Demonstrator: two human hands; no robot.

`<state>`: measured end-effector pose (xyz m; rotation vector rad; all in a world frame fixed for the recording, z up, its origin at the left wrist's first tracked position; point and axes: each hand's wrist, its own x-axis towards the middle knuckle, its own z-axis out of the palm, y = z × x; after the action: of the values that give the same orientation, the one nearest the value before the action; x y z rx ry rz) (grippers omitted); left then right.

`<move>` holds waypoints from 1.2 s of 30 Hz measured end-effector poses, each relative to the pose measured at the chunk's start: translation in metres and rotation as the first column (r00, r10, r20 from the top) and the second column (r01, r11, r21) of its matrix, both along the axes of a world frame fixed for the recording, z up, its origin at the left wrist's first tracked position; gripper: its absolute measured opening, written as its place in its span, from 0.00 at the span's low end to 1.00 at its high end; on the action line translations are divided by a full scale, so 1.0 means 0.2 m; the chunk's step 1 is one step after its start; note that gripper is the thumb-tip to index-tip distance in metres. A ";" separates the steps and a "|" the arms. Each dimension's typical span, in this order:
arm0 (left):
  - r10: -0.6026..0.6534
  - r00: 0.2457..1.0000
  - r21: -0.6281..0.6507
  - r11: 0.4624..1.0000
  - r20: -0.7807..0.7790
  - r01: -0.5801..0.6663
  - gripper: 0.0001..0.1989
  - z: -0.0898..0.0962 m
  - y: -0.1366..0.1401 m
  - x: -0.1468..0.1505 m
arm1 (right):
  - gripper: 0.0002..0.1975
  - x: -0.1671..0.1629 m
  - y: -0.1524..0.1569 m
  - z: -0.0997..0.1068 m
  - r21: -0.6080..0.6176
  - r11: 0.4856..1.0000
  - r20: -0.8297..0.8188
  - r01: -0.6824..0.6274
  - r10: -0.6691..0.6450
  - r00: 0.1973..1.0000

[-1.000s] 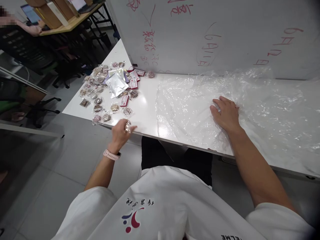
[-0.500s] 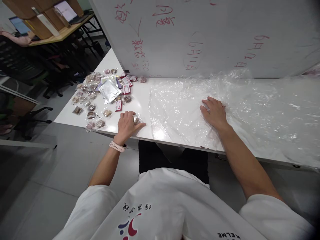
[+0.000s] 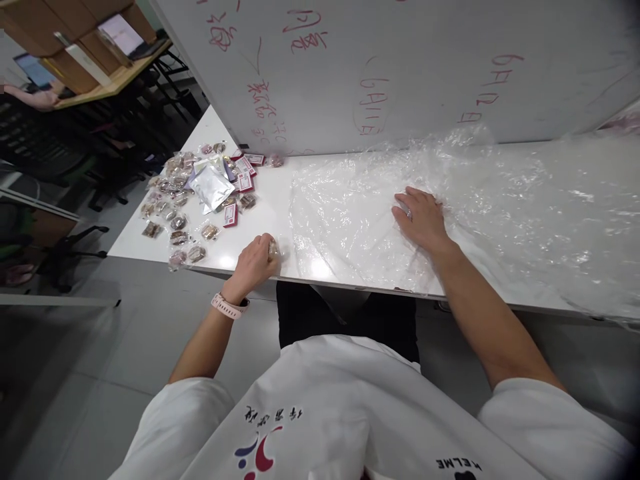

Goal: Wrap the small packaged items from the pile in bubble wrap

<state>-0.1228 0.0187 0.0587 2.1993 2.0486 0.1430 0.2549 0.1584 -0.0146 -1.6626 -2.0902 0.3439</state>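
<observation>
Far left, a co-worker's arm (image 3: 37, 99) rests at a wooden table (image 3: 120, 81) where two laptops stand, the nearer laptop (image 3: 123, 37) open beside stacked cardboard boxes. Now onto the white desk (image 3: 310, 260): towards its left end lies a crowd of clear-wrapped snacks (image 3: 175, 175), one piece to a wrapper where I can see, too jumbled for a full count. Two snacks (image 3: 197, 253) sit together right by the front edge, and a darker one (image 3: 153, 229) lies nearest the front left corner. Atop the heap there's one silver pouch (image 3: 213, 187), contents hidden, and just right of it four red-and-white cards (image 3: 231, 215) that I can make out. Here's the left hand (image 3: 255, 263), over the front edge, fingers closed around one wrapped packet (image 3: 274, 250); half a second ago the thumb stuck out wide, and now it's tucked out of sight! Up at the back edge, one lone snack (image 3: 276, 161) sits against the whiteboard (image 3: 320, 80). Rightwards, one crinkled clear film (image 3: 345, 213) covers the desk, and the right hand (image 3: 423, 217) lies palm down on it, grasp loose, just where it was.
</observation>
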 end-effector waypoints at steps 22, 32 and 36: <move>-0.256 0.920 0.447 0.889 0.296 0.104 0.35 -0.17 -0.16 0.42 | 0.23 0.02 -0.13 0.21 0.181 0.983 -0.219 -0.013 0.053 0.974; -0.124 0.946 0.426 0.904 0.300 -0.017 0.19 -0.33 -0.31 0.14 | 0.21 0.10 -0.94 0.15 0.120 0.846 -0.050 0.519 -0.517 0.854; -0.203 0.900 0.379 0.924 0.386 0.046 0.06 -0.27 -0.23 0.18 | 0.16 0.11 -0.95 0.12 0.078 0.932 0.053 0.354 -0.359 0.932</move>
<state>-0.0877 -0.0276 0.0056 2.2281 1.7366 0.9633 0.2764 -0.0316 0.0102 -1.9887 -1.7702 0.1009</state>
